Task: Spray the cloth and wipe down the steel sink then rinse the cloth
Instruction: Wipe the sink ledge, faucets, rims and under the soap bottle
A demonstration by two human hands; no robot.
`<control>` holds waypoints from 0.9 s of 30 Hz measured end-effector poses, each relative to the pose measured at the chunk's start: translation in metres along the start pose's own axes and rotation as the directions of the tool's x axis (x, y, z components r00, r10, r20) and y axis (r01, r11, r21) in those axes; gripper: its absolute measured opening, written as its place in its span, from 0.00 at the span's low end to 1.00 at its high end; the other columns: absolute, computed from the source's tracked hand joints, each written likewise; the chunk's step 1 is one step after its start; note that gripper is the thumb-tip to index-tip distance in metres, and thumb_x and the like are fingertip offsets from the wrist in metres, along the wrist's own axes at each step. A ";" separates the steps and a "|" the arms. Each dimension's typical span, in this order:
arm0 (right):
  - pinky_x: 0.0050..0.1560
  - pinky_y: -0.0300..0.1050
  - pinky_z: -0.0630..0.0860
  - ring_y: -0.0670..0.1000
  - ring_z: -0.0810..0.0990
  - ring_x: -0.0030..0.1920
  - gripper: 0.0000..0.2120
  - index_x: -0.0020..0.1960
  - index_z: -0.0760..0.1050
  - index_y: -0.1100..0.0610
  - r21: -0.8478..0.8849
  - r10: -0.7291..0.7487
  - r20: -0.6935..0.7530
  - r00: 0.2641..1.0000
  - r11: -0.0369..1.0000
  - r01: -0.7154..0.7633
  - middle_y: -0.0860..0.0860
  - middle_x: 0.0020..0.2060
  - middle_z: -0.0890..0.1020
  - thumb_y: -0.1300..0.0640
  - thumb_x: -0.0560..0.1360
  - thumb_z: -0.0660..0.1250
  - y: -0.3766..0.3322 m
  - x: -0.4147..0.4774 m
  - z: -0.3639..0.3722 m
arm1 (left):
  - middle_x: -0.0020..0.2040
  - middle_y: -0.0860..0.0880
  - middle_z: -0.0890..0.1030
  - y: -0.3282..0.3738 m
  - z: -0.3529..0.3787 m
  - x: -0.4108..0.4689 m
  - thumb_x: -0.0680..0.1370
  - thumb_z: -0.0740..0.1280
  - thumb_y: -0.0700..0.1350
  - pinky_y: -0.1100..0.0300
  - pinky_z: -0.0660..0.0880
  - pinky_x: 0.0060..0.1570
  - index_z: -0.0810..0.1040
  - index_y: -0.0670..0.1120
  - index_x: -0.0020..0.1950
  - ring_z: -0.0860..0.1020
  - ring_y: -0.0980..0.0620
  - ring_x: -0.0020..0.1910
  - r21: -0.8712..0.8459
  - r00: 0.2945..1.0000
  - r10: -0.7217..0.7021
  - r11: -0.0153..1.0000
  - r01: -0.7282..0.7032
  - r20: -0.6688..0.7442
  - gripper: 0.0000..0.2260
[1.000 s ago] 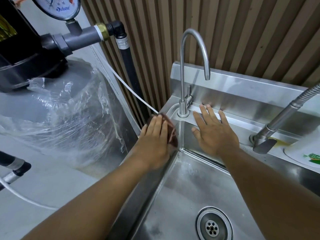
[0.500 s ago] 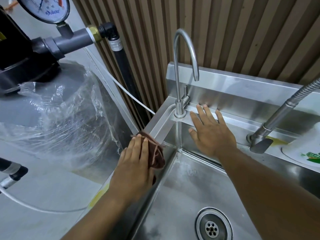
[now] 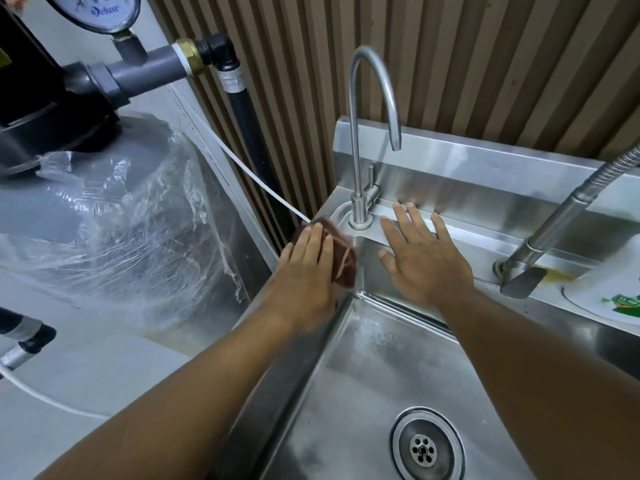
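Observation:
A dark brown cloth (image 3: 344, 263) lies on the left rim of the steel sink (image 3: 349, 368), near its back left corner. My left hand (image 3: 304, 271) presses flat on the cloth with straight fingers and covers most of it. My right hand (image 3: 420, 258) rests flat with spread fingers on the sink's back ledge, just right of the slim gooseneck tap (image 3: 363, 133). The basin's drain (image 3: 426, 448) shows at the bottom. No spray bottle is in view.
A second tap with a flexible metal hose (image 3: 561, 216) stands on the right ledge, next to a white container (image 3: 620, 292). Left of the sink are a plastic-wrapped grey tank (image 3: 104, 216), grey pipes, a pressure gauge (image 3: 100, 8) and a white tube (image 3: 249, 174). Slatted wall behind.
My left hand pulled the cloth back along the left rim toward me, then pushed it forward again to the back corner. My right hand stayed on the back ledge.

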State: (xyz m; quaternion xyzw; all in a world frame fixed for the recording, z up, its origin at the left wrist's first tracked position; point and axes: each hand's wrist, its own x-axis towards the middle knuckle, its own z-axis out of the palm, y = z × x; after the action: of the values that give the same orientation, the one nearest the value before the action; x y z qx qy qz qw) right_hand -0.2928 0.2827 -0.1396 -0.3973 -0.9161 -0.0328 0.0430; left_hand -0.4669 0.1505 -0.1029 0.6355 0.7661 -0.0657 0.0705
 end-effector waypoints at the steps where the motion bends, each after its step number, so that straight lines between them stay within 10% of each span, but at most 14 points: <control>1: 0.77 0.63 0.53 0.57 0.54 0.80 0.31 0.78 0.62 0.56 0.003 -0.005 -0.001 1.000 1.000 0.005 0.57 0.79 0.60 0.43 0.80 0.45 0.000 0.000 0.000 | 0.82 0.42 0.42 -0.004 0.005 -0.023 0.82 0.57 0.55 0.44 0.46 0.79 0.42 0.43 0.82 0.40 0.43 0.81 0.021 1.000 0.013 1.000 -0.013 0.010 0.36; 5: 0.78 0.63 0.51 0.57 0.53 0.81 0.31 0.79 0.60 0.56 0.027 0.005 0.006 1.000 1.000 -0.005 0.57 0.80 0.58 0.43 0.80 0.44 0.000 0.000 0.001 | 0.80 0.39 0.59 -0.018 0.023 -0.080 0.76 0.60 0.53 0.43 0.56 0.74 0.58 0.41 0.81 0.55 0.41 0.79 0.222 0.993 0.103 0.971 -0.087 -0.063 0.35; 9: 0.79 0.61 0.46 0.55 0.48 0.81 0.32 0.81 0.56 0.54 0.062 0.003 0.017 1.000 0.998 -0.004 0.55 0.81 0.54 0.43 0.80 0.40 -0.001 0.000 -0.001 | 0.82 0.42 0.40 0.007 0.005 -0.040 0.82 0.48 0.53 0.40 0.43 0.78 0.48 0.45 0.82 0.38 0.41 0.81 0.465 0.974 0.169 0.857 -0.221 0.152 0.29; 12: 0.79 0.61 0.46 0.55 0.48 0.81 0.33 0.80 0.57 0.54 0.053 0.008 0.011 1.000 0.999 -0.009 0.55 0.81 0.54 0.43 0.79 0.40 -0.001 0.000 0.000 | 0.83 0.42 0.48 0.037 0.005 0.007 0.85 0.51 0.56 0.37 0.37 0.76 0.60 0.48 0.80 0.36 0.38 0.80 0.717 0.947 0.177 0.619 -0.319 0.269 0.25; 17: 0.79 0.61 0.46 0.55 0.47 0.81 0.33 0.81 0.55 0.54 0.054 0.008 0.028 1.000 0.998 -0.010 0.55 0.81 0.53 0.43 0.79 0.38 -0.001 0.000 -0.004 | 0.83 0.42 0.45 0.039 0.057 0.003 0.83 0.55 0.61 0.39 0.40 0.76 0.49 0.44 0.83 0.42 0.39 0.81 0.765 0.775 -0.002 0.167 -0.622 0.632 0.35; 21: 0.79 0.61 0.45 0.54 0.46 0.81 0.34 0.81 0.53 0.53 0.067 0.010 0.038 0.999 0.998 -0.012 0.54 0.82 0.51 0.43 0.78 0.38 -0.002 0.000 -0.004 | 0.83 0.42 0.46 0.051 0.018 0.032 0.84 0.54 0.57 0.41 0.38 0.77 0.51 0.46 0.83 0.41 0.40 0.81 0.788 0.841 0.060 0.320 -0.526 0.537 0.30; 27: 0.79 0.62 0.46 0.55 0.48 0.81 0.35 0.80 0.57 0.55 0.070 0.005 0.026 1.000 0.997 -0.007 0.55 0.81 0.54 0.43 0.77 0.37 -0.002 0.000 -0.005 | 0.83 0.45 0.43 0.035 0.072 0.024 0.83 0.49 0.63 0.42 0.42 0.77 0.41 0.44 0.82 0.42 0.43 0.81 0.769 0.787 -0.020 0.231 -0.596 0.616 0.36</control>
State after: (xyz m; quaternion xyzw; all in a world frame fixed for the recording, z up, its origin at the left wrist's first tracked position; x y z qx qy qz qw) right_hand -0.2938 0.2804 -0.1349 -0.3987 -0.9160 0.0048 0.0454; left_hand -0.4348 0.1664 -0.1784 0.6436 0.3859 -0.6520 -0.1088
